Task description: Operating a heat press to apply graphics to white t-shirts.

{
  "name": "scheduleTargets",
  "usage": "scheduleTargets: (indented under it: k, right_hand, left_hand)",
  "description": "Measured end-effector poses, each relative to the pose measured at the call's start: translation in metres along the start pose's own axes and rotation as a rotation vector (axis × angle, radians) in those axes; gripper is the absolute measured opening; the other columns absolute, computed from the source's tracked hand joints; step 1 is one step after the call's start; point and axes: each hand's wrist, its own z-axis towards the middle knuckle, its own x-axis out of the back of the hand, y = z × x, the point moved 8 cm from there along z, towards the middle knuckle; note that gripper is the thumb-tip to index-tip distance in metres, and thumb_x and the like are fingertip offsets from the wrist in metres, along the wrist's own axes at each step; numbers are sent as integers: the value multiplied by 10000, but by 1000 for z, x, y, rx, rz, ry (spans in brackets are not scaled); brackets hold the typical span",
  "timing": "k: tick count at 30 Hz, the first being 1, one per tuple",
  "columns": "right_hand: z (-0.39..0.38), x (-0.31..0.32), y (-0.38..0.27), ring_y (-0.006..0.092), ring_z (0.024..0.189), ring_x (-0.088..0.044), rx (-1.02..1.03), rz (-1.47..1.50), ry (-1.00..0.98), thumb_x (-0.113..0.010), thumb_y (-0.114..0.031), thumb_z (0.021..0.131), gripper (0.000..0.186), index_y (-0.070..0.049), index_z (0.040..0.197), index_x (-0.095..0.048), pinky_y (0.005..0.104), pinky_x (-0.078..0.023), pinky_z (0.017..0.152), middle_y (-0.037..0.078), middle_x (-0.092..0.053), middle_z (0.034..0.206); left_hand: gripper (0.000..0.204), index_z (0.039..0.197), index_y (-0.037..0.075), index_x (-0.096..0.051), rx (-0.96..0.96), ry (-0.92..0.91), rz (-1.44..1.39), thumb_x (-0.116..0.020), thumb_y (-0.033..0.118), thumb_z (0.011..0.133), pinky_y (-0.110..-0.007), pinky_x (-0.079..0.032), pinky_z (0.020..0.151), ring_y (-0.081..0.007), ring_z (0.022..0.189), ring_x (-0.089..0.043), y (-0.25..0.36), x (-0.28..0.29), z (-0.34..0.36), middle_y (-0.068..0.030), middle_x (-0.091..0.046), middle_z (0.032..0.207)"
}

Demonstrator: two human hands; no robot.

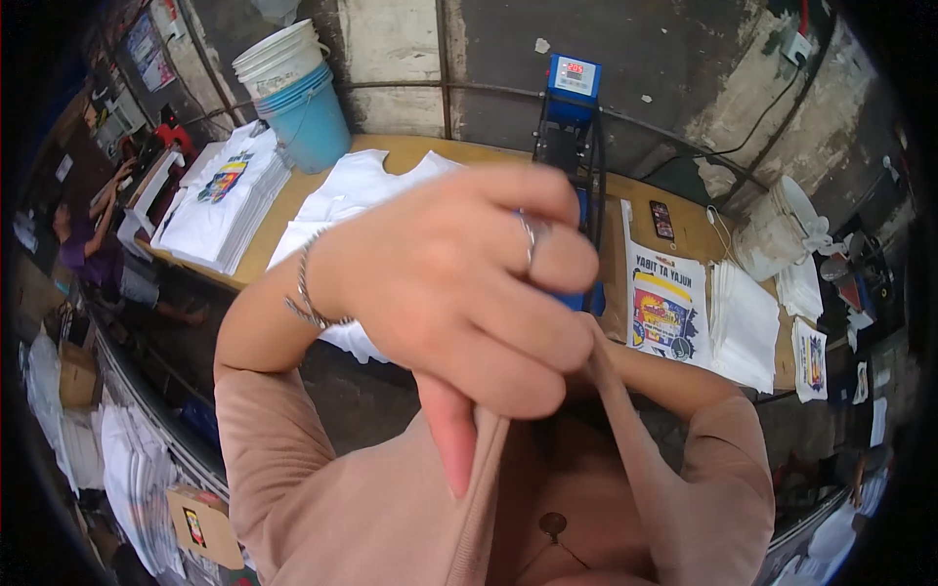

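Note:
My left hand [469,293], wearing a ring and a twisted bracelet, fills the middle, its fingers curled and pinched on the collar of the beige T-shirt [337,498] I am wearing, pulling it out. A pendant [552,527] shows inside the neckline. My right forearm [664,376] reaches inward toward the collar's other side; the hand itself is hidden behind my left hand. Beyond them, a white T-shirt [342,186] lies spread on the wooden table [459,146], beside a blue heat press [572,93] with a digital display.
A printed shirt stack [220,195] and nested buckets [298,107] stand left. Printed sheets [660,313], paper [743,322], a phone [661,222] and a white bucket [772,225] sit right. A person in purple [83,234] works at far left. Piled white material [132,469] lies lower left.

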Motion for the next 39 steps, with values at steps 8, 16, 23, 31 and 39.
scheduleTargets:
  k: [8,16,23,31,39]
  right_hand:
    - [3,-6,-1,333,563,-606,-60,-124,-3,-707,-337,730,316,-62,826,-586,438,-485,593,118,-613,609]
    - [0,-4,-2,289,575,-623,-73,-117,94,-726,-295,680,280,-78,806,-601,397,-480,636,103,-630,622]
    - [0,-3,-3,274,591,-639,-112,-103,105,-725,-286,674,275,-78,817,-616,386,-482,661,99,-634,621]
    - [-1,-1,-4,282,613,-651,-107,-106,103,-721,-282,674,290,-75,853,-626,404,-492,728,107,-642,641]
    - [-3,-3,-1,289,621,-656,-145,-58,167,-660,-200,686,188,-59,807,-630,446,-460,862,116,-644,647]
  left_hand:
    - [332,943,93,-667,500,146,-1021,-606,416,900,-389,-416,857,-230,951,-553,8,-94,-54,-60,-636,963]
    - [479,991,7,-638,1562,-444,-774,-432,439,984,-300,-448,821,-191,878,-579,18,-266,-296,-90,-635,944]
    - [459,846,11,-619,1785,-146,-782,-523,449,941,-315,-454,705,-213,736,-574,44,-320,-385,-82,-652,812]
    - [323,808,41,-613,1744,-294,-620,-657,353,874,-324,-441,615,-234,627,-540,24,-302,-343,-110,-588,700]
    - [426,898,67,-661,981,-171,360,-753,439,711,-410,-433,877,-257,883,-590,-38,-207,-202,-64,-638,852]
